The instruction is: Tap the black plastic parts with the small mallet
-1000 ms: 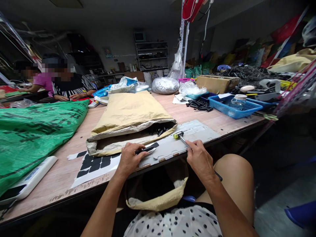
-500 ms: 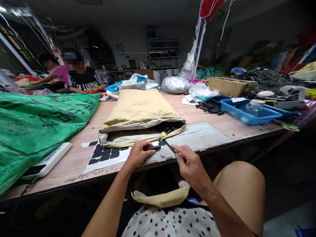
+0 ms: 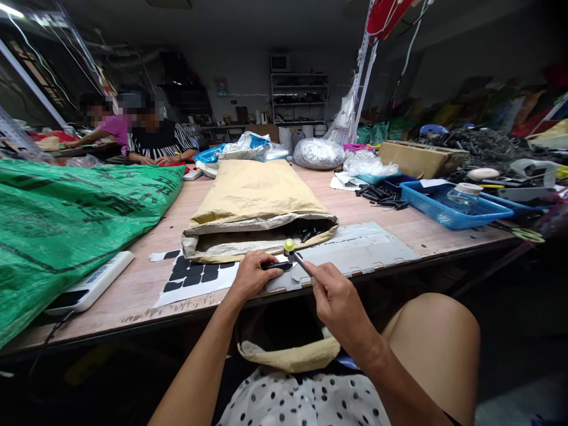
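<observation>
at the desk's (image 3: 133, 299) near edge, left hand (image 3: 251, 275) pins a black strip (image 3: 277, 266) to the grey panel (image 3: 355, 248), fingers closed on it. right hand (image 3: 335, 299) grips a hammer (image 3: 289, 245), its head just above the strip. tapping seems in hand; a blow needs the strip held flat.

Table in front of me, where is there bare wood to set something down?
Bare wood runs between the green sack and the paper sack, and again between that sack and the blue basket. Crowded: the front edge, where the left hand grips a black part and the right hand a small hammer, and the far right end.
</observation>
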`<action>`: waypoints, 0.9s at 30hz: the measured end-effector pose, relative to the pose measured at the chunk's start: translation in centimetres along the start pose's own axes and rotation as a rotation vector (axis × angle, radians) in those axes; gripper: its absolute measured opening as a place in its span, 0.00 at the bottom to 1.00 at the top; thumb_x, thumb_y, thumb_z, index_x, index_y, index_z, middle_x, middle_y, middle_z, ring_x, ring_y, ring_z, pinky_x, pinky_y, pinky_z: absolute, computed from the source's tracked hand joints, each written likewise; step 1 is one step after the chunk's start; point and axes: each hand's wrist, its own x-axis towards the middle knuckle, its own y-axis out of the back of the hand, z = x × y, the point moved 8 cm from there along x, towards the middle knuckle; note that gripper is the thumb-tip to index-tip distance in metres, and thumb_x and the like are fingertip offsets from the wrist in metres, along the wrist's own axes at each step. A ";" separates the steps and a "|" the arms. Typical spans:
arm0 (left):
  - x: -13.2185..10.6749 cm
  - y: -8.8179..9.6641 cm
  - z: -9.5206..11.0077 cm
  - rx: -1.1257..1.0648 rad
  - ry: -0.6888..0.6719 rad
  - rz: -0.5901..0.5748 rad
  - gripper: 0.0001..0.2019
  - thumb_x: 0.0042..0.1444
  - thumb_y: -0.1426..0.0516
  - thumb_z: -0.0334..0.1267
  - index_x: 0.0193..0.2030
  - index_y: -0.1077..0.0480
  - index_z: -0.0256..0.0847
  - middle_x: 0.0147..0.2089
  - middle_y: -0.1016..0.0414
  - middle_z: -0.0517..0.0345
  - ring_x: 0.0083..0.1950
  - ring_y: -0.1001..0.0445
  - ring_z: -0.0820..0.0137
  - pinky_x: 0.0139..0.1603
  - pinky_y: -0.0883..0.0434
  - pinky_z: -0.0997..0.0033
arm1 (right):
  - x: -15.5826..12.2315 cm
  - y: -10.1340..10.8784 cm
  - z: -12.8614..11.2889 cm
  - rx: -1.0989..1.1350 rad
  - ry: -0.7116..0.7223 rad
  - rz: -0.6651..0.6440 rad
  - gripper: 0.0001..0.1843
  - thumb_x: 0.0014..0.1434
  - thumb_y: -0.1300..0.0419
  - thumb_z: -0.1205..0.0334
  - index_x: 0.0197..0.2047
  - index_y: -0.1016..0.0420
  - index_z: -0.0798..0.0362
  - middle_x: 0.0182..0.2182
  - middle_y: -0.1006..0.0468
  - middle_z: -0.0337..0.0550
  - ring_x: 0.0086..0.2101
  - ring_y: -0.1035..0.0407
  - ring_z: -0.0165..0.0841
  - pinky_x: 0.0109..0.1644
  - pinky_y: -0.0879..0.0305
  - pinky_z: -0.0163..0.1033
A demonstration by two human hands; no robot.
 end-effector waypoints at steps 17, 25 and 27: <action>-0.2 0.4 0.7 -0.007 0.006 -0.030 0.10 0.55 0.40 0.44 0.38 0.18 0.45 0.40 0.20 0.54 0.48 0.29 0.57 0.53 0.35 0.57 | 0.0 5.1 6.4 -0.275 -0.243 0.194 0.22 0.66 0.49 0.67 0.59 0.23 0.48 0.42 0.22 0.44 0.41 0.27 0.33 0.46 0.34 0.35; 0.1 0.0 0.3 0.063 -0.016 -0.071 0.16 0.63 0.47 0.47 0.39 0.19 0.45 0.40 0.20 0.55 0.46 0.29 0.60 0.53 0.36 0.58 | -0.7 7.1 10.9 -0.626 -0.477 0.225 0.20 0.66 0.45 0.68 0.58 0.21 0.47 0.44 0.26 0.46 0.36 0.32 0.31 0.35 0.43 0.36; 0.1 -0.1 0.3 0.078 -0.018 -0.075 0.18 0.64 0.48 0.48 0.37 0.20 0.44 0.39 0.21 0.55 0.45 0.30 0.61 0.52 0.36 0.60 | -0.7 7.0 11.2 -0.624 -0.484 0.225 0.21 0.66 0.46 0.67 0.58 0.21 0.47 0.44 0.27 0.45 0.36 0.32 0.31 0.35 0.43 0.36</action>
